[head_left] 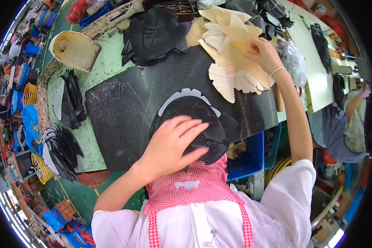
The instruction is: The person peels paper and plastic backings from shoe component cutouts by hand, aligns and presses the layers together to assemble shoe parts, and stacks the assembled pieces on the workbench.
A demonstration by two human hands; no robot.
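1. Currently resting the left hand (167, 144) palm down on a black piece (188, 108), with fingers apart and slightly bent; laid loosely over the top, not closed round it.
2. Also reaching with the right hand (263, 54) into cream pieces (225, 51), farther out and to the right of the left hand; bending the fingertips close together there, but cannot tell whether pinching one.
3. Just beyond the left hand, with a pale toothed strip (186, 92) curving along the black piece's far edge.
4. Beneath the left hand and black piece, with a dark board (120, 103) spread out, reaching under the nearer cream pieces.
5. Well left of the right hand, past the left one, with a black stack (153, 35) heaped.
6. Just right of the right hand, with a clear bag (294, 62).
7. Right of the left hand, lower than the board, with a blue bin (254, 155).
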